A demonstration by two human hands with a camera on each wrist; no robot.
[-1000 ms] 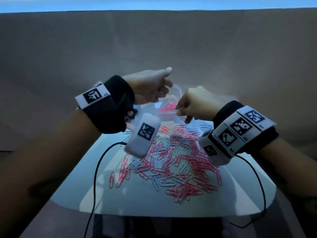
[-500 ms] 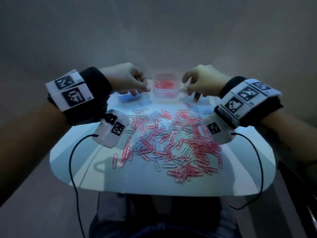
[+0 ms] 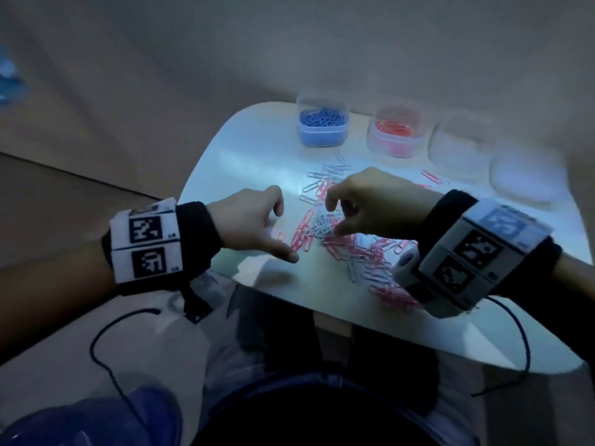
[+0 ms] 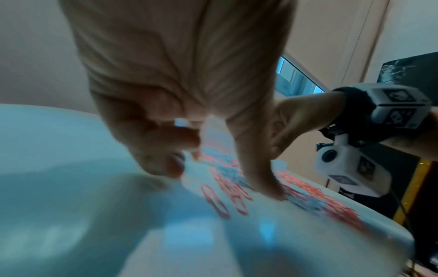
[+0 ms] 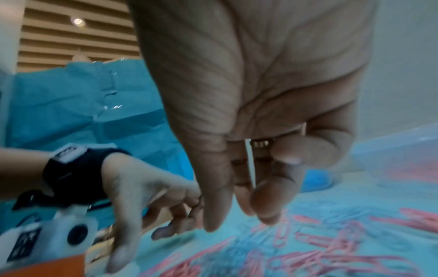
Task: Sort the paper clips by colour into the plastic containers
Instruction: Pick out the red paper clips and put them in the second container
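Red and silver paper clips (image 3: pixel 338 233) lie in a loose pile in the middle of the white table (image 3: pixel 244 149). At the back stand a plastic container of blue clips (image 3: pixel 322 127), one of red clips (image 3: pixel 397 132) and an empty clear one (image 3: pixel 460 140). My left hand (image 3: pixel 285 233) hovers at the pile's left edge, fingers loosely curled, thumb (image 4: pixel 272 187) down on the table beside red clips, holding nothing. Over the pile's centre my right hand (image 3: pixel 335 218) reaches down with spread fingers (image 5: pixel 265 209) just above the clips, nothing held.
A clear lid or shallow container (image 3: pixel 528 181) lies at the table's back right. Camera cables (image 3: pixel 106 336) hang off the front edge over my lap. Bare table surface shows left of the pile and along the front edge. A blue sheet (image 5: pixel 71 103) is behind my left hand.
Both hands left the red-clip container, which now stands at the back, and came down toward me onto the pile. The head view has swung left and downward.
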